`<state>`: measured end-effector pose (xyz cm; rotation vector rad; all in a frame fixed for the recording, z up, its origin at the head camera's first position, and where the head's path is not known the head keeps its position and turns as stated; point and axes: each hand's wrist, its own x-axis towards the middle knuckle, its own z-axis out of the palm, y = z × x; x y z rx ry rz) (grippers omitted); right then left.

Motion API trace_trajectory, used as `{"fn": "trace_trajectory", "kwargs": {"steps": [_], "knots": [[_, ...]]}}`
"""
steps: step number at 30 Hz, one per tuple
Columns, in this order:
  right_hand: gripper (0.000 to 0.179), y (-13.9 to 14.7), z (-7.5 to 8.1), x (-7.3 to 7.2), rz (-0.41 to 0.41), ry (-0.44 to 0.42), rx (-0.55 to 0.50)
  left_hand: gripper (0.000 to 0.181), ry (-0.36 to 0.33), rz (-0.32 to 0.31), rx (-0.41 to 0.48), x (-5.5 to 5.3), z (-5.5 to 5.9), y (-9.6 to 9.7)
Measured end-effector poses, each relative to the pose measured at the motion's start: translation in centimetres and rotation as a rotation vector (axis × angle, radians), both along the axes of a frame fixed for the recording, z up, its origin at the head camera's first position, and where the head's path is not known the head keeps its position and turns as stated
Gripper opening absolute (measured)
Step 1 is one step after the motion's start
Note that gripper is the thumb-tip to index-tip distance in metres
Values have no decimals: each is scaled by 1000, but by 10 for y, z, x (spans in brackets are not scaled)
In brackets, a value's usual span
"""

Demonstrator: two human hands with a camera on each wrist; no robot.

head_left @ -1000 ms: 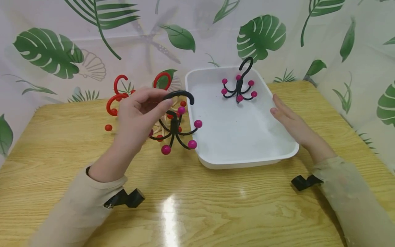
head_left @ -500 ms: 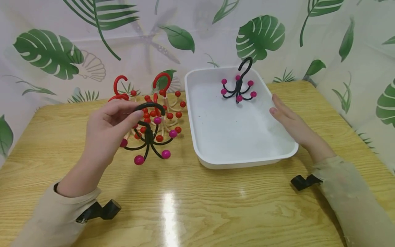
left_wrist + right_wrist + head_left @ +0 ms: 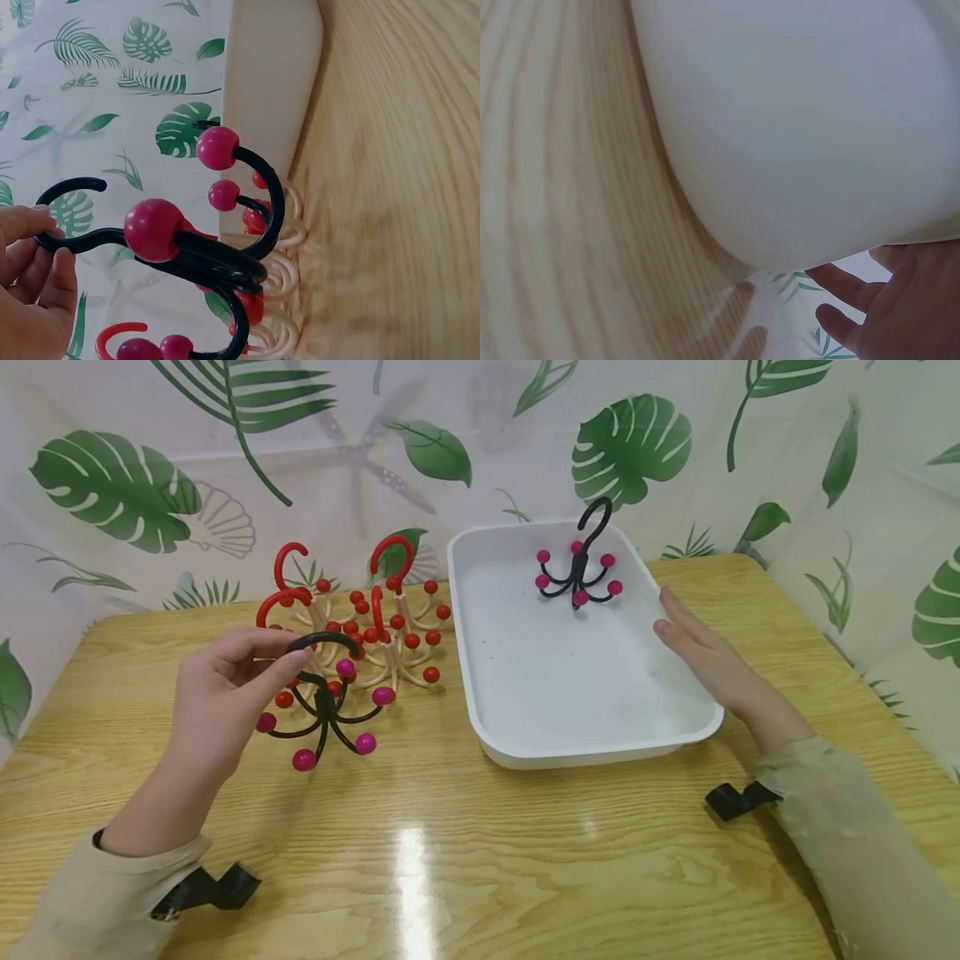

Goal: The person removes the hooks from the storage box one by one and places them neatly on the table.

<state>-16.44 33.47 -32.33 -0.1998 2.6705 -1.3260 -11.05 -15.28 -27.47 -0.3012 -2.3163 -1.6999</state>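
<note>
My left hand (image 3: 210,706) pinches the curved top of a black multi-arm hook hanger (image 3: 325,706) between thumb and fingers. The hanger hangs upright over the table's left side, bright pink balls at its arm tips. In the left wrist view its black arms (image 3: 274,202) spread out in front of the camera. Behind it, several cream hangers with red hooks and red balls (image 3: 392,652) stand clustered. My right hand (image 3: 708,664), fingers extended, is against the right side of a white tray (image 3: 555,685). Another black hanger with pink balls (image 3: 579,570) stands inside the tray, toward the back.
The wood-grain table (image 3: 525,860) carries everything. A white cloth with green leaves (image 3: 517,460) rises behind its back edge. Between the cream hangers and the tray's left rim (image 3: 463,668) is only a narrow gap.
My left hand has carried the black hanger left and lower, away from the tray's left rim, uncovering more of the cream and red hangers. My right hand stays at the tray.
</note>
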Motion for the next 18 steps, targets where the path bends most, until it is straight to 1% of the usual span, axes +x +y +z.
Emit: {"fn": "trace_trajectory", "kwargs": {"steps": [4,5,12,13,15,18], "knots": [[63,-1,1,0,0,-8,-3,22,-8,-2,-27,-1,-6,-6],[63,-1,1,0,1,-7,-3,22,-11,-2,-21,-1,-7,-7],[62,-1,1,0,5,4,-1,17,-30,-31,143,-4,-17,-17],[62,-1,0,0,5,5,0,17,-33,-32,148,-5,-18,-19],[62,0,0,0,6,10,4,19,-38,-30,142,-5,-20,-21],[62,1,-1,-1,3,11,6,22,-46,-12,87,-6,-23,-24]]}}
